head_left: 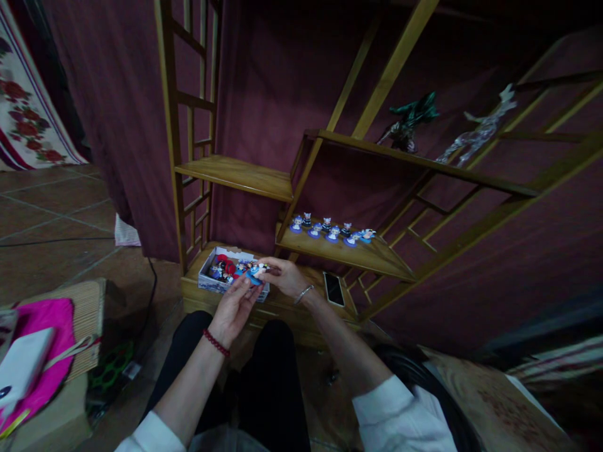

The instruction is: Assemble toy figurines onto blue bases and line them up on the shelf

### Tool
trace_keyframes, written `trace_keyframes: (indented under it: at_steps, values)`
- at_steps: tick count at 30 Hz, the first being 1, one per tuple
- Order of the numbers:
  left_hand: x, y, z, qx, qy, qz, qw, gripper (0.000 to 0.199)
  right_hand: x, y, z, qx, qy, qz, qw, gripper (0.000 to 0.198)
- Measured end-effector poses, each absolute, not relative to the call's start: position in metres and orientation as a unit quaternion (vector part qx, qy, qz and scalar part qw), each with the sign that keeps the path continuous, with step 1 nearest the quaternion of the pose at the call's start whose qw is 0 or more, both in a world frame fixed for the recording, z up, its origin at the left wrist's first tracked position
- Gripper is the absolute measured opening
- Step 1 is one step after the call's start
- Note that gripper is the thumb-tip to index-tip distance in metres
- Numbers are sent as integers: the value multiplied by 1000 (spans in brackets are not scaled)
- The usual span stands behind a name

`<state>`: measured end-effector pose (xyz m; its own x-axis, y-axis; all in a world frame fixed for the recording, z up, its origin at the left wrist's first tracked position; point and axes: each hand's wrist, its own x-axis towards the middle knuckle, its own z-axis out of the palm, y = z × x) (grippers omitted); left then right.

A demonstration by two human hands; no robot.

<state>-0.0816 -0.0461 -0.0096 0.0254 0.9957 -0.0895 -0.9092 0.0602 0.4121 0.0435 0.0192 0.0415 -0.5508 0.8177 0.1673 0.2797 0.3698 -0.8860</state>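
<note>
Both hands meet over a small figurine (257, 274) with a blue base and a white upper part. My left hand (238, 301) grips its base from below, a red bead bracelet on the wrist. With bent fingers, my right hand (280, 276) holds the same figurine from the right; a silver bangle circles that wrist. Just behind and left of the hands sits an open white box (211, 284) of red, blue and dark figurines (228, 267), partly hidden by the hands. Several more figurines (332, 233) stand in rows on the wooden shelf (367, 256) to the right.
A phone (334, 289) lies on the lower board right of my hands. Higher up, a dark green statue (409, 122) and a clear horse-like statue (480, 132) stand on the upper shelf (424, 162). At left, a white device (26, 361) rests on pink cloth (59, 317).
</note>
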Motion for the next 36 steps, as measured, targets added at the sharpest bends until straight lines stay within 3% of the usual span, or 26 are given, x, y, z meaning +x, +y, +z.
trace_keyframes:
  at_steps: [12,36]
  values:
    - [-82,-49,-3,118,174,667,715,13,45,26,43,-340,-737,498,306,38]
    - [-80,-51,-4,140,176,658,719,15,48,27,52,-337,-744,503,283,42]
